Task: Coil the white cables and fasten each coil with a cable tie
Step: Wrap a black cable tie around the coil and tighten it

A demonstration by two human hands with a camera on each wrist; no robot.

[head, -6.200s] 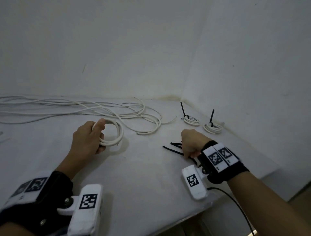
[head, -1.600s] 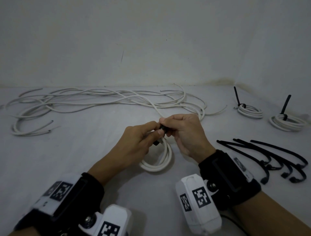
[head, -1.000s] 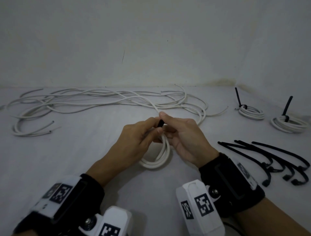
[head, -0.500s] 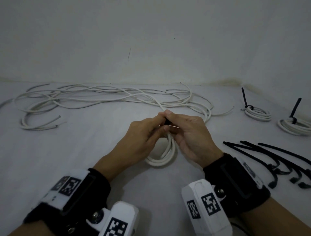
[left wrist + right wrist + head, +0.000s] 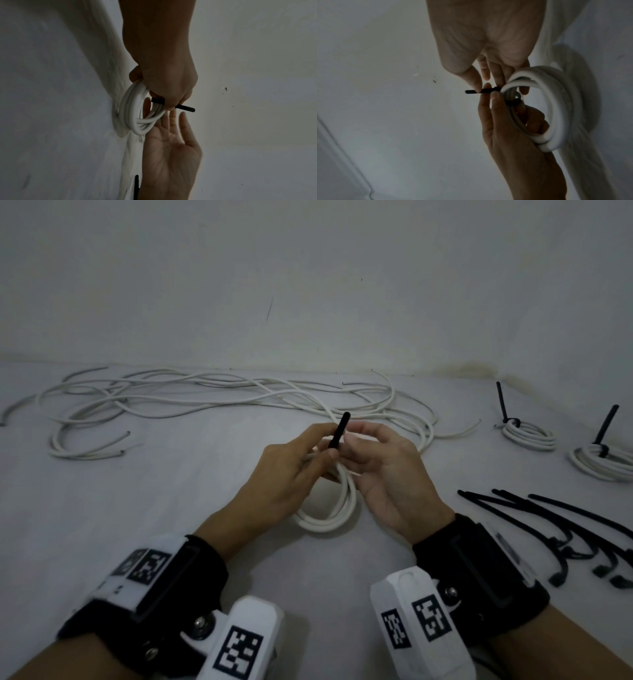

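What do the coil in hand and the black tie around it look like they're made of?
Coil: white cable, seemingly a smooth plastic jacket with a slight sheen; it holds round loops, so fairly stiff. Cable tie: thin matte black strip, probably nylon; its free tail stands straight without drooping. Neither material can be confirmed by sight.

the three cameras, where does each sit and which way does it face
Head: worn on the head, facing forward and down at the white table; shows both forearms, the left hand and the right hand.
Left wrist: looks along the left hand at the coiled white cable.
Right wrist: looks along the right hand.
All share the thin black cable tie.
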